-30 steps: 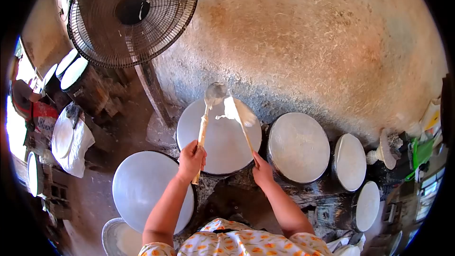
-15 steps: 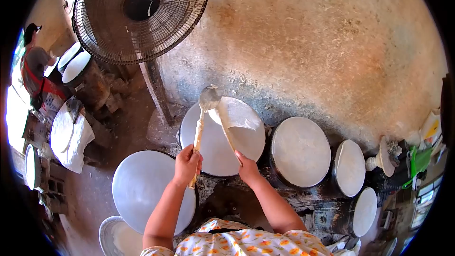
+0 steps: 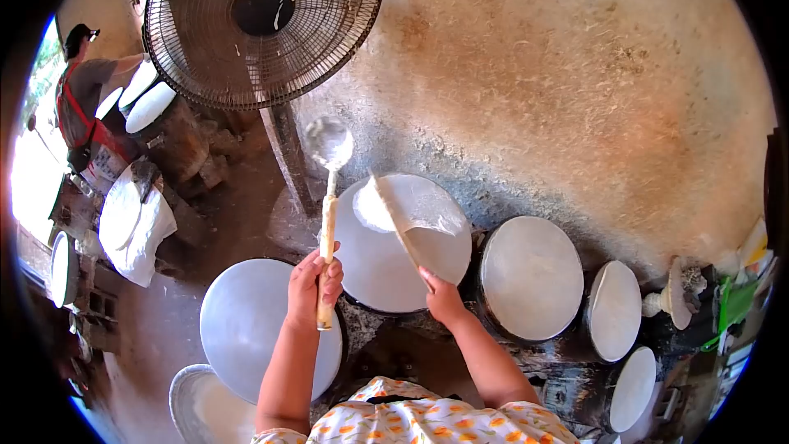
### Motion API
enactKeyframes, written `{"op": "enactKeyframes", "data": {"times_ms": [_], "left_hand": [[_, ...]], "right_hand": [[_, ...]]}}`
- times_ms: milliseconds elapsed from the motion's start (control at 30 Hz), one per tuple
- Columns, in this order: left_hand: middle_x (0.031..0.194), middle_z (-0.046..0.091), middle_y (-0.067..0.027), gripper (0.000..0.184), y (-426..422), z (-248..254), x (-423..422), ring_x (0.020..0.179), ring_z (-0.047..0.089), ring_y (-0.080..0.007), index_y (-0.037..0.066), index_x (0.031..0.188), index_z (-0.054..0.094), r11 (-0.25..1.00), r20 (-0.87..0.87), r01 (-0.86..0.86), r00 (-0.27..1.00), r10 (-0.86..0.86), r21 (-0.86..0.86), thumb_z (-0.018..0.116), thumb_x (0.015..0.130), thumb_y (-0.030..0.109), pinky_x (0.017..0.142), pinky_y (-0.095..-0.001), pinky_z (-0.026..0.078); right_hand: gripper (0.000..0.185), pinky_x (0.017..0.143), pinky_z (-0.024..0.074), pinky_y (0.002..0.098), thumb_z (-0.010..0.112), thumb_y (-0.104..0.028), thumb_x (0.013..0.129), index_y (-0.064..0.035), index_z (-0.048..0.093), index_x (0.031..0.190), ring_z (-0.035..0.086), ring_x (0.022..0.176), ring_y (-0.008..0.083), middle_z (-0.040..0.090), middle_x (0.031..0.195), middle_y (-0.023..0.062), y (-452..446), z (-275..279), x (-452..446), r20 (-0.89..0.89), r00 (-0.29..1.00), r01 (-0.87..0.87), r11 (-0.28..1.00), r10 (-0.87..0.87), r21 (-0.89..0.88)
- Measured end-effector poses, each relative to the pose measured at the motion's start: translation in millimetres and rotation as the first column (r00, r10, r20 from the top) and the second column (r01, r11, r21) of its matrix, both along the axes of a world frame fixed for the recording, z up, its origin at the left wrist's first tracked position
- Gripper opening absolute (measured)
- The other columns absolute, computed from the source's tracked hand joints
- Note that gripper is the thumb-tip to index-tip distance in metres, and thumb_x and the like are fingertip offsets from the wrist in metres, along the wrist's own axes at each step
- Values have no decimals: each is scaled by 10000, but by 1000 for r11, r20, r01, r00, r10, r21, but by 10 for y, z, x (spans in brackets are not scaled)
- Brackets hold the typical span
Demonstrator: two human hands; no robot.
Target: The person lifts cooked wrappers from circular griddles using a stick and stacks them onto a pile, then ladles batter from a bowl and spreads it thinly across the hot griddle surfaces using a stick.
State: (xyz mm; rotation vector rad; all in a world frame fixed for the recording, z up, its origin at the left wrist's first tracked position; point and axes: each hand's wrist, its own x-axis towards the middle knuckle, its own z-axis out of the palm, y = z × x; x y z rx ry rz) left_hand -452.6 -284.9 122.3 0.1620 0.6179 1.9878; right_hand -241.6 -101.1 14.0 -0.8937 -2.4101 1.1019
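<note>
My left hand (image 3: 316, 281) is wrapped round the pale handle of a ladle (image 3: 330, 143), whose round bowl is raised past the far left rim of a large round griddle (image 3: 394, 267). In my right hand (image 3: 444, 296) is a thin flat stick (image 3: 400, 226), held by its near end and slanting over that griddle. White batter (image 3: 372, 207) lies on the far part of the surface, around the stick, with a glossy wet streak to its right. Batter also coats the ladle's bowl.
A second griddle (image 3: 255, 321) is at the near left, beside a basin (image 3: 193, 411) of white liquid. Round covered drums (image 3: 531, 278) line the right. A fan (image 3: 263, 8) stands at the back left. Beyond it a person (image 3: 86, 107) reaches over drums.
The ladle has moved left and away from the griddle's middle. The stick has swept left, then slightly right, and the batter is now spread on the surface. The person at left has come into fuller view.
</note>
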Motion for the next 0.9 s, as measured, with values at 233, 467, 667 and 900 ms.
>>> {"op": "enactKeyframes", "data": {"times_ms": [233, 467, 667, 900], "left_hand": [[723, 535, -47, 182, 36, -6, 132, 480, 463, -97, -3, 1029, 524, 917, -395, -187, 918, 35, -352, 421, 933, 112, 400, -221, 363], [691, 516, -35, 167, -51, -37, 254, 471, 451, -92, 5, 926, 534, 882, -464, -228, 886, 12, -412, 411, 937, 118, 400, -225, 366], [680, 510, -31, 191, -38, 98, 382, 478, 458, -95, -3, 986, 545, 821, -497, -348, 863, 92, -453, 402, 940, 114, 403, -231, 371], [675, 513, -36, 186, -11, 69, 562, 477, 461, -100, -6, 994, 541, 821, -466, -376, 871, 156, -429, 406, 930, 105, 403, -230, 367]], "right_hand": [[465, 879, 466, 308, 466, 65, 809, -157, 600, 1194, 599, 1065, 268, 614, 1118, 185, 102, 207, 450, 38, 999, -23, 998, 26, -62], [541, 878, 455, 301, 500, 92, 759, -114, 547, 1257, 612, 1040, 223, 621, 1140, 161, 445, 43, 91, -9, 967, -252, 958, 253, -137], [494, 853, 453, 266, 489, 79, 786, -142, 589, 1216, 608, 1004, 172, 630, 1141, 134, 683, 32, 410, -4, 992, -121, 973, 123, -199], [452, 915, 421, 264, 455, 68, 822, -67, 554, 1241, 571, 1081, 149, 608, 1188, 140, 795, 60, 324, 28, 893, -424, 861, 449, -281]]}}
